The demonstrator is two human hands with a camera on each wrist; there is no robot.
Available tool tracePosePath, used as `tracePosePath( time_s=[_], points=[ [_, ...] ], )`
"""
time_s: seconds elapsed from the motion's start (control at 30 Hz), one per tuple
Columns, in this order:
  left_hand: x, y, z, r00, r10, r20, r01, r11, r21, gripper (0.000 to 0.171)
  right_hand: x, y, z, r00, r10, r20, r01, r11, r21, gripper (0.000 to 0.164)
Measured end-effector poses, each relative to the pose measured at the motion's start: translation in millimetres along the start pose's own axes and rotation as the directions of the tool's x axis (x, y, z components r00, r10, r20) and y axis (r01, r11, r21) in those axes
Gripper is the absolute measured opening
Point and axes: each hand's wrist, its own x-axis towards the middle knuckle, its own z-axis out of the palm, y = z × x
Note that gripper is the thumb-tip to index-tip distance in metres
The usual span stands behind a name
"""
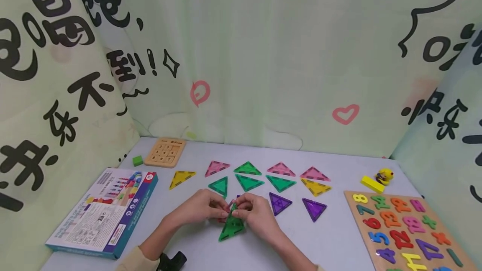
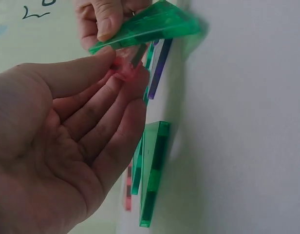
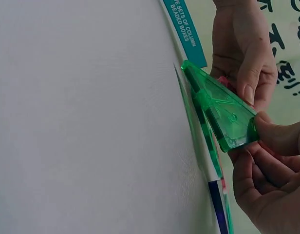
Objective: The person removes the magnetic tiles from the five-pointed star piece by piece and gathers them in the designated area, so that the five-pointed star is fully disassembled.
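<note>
My left hand (image 1: 201,208) and right hand (image 1: 257,216) meet above the table's front middle. Between right thumb and fingers I pinch a translucent green triangular tile (image 1: 231,228), tilted off the table. Behind it, the left thumb and fingertips pinch a pink translucent tile (image 2: 126,66), mostly hidden. The two tiles are close together; whether they touch I cannot tell. Beyond the hands lie flat triangular tiles: a green one (image 1: 220,186), a purple one (image 1: 280,203), another purple one (image 1: 314,209) and a yellow one (image 1: 182,178).
Several more triangles, including a pink tile (image 1: 216,168), form rows at the back. A boxed set (image 1: 94,212) lies left, near a wooden number board (image 1: 165,152) and green block (image 1: 137,161). Right are a letter-and-number puzzle board (image 1: 399,223), yellow block (image 1: 372,184) and small yellow figure (image 1: 384,176).
</note>
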Motion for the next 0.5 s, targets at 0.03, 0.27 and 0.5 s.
tracePosePath(
  time_s=[0.03,0.27,0.5],
  points=[
    [-0.2,-1.1,0.2,1.0,-0.005,-0.006,0.005,1.0,-0.003,0.005,-0.5,-0.1,0.6,1.0,-0.004,-0.003,0.004,1.0,0.0,0.015],
    [-3.8,-9.5,-11.4,0.999,-0.013,-0.03,0.012,1.0,-0.021,0.008,-1.4,-1.9,2.8,0.999,-0.037,-0.005,0.037,0.999,0.007,0.013],
    [-17.8,-19.3,-45.5,0.971,-0.104,-0.217,0.116,0.992,0.043,0.02,-0.8,-3.0,-3.4,1.0,0.017,0.0,-0.017,1.0,0.008,0.016]
  ],
)
